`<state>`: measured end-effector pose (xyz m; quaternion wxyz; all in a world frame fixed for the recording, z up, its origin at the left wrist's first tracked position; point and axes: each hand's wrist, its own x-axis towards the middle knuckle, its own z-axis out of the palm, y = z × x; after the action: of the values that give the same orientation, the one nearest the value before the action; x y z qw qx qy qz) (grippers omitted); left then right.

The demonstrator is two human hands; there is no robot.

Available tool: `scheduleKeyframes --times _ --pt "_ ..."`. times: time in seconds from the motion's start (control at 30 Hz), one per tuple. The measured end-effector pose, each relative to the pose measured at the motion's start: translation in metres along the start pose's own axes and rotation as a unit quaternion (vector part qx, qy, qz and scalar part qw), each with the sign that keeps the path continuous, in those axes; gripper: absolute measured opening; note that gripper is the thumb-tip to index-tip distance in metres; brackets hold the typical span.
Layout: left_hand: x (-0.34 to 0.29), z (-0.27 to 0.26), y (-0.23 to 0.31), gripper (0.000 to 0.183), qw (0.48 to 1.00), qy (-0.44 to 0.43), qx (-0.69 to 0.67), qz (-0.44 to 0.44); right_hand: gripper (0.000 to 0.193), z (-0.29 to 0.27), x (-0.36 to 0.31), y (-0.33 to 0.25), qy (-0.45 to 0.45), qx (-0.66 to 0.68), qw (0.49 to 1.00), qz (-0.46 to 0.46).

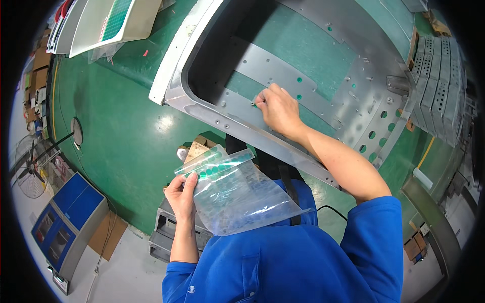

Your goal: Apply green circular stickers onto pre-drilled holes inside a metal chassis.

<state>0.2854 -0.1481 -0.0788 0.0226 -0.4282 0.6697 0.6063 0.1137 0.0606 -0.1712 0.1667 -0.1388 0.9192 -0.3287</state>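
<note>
My left hand (pixel 183 194) pinches the edge of a transparent plastic sheet (pixel 247 194) that carries rows of round green stickers (pixel 214 169) along its upper part. The sheet hangs in front of my blue shirt, its lower corner drooping to the right. My right hand (pixel 278 110) reaches inside a large grey metal housing (pixel 242 107), thumb and fingers closed together at its inner panel, beside a small stud or hole. What the fingertips hold, if anything, is too small to make out. Green dots (pixel 299 97) mark several spots on the panel.
A cream bin (pixel 83 38) with a green dotted sheet (pixel 117 20) stands at the upper left. Perforated metal parts (pixel 432 81) are stacked at the far right. A standing fan (pixel 31 174) and a blue-topped cabinet (pixel 76 202) are at the left.
</note>
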Motion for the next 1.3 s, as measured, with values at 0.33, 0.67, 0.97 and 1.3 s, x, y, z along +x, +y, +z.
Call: scheduleKeyframes --times 0.33,0.67,0.97,1.3 --pt "0.000 0.003 0.002 0.011 1.000 -0.017 -0.009 -0.004 0.002 0.002 -0.001 0.001 0.010 -0.011 1.000 -0.007" --pt "-0.001 0.006 0.008 0.011 1.000 -0.014 -0.019 -0.002 0.019 -0.006 0.004 0.004 -0.013 0.065 0.997 0.047" --pt "0.007 -0.015 0.058 0.009 0.992 -0.048 -0.001 0.119 0.021 -0.025 0.038 -0.010 -0.152 -0.028 0.974 0.163" --pt "0.069 0.004 0.168 0.003 0.906 -0.280 0.084 0.306 0.017 -0.115 -0.002 -0.171 -0.054 0.302 0.947 -0.100"
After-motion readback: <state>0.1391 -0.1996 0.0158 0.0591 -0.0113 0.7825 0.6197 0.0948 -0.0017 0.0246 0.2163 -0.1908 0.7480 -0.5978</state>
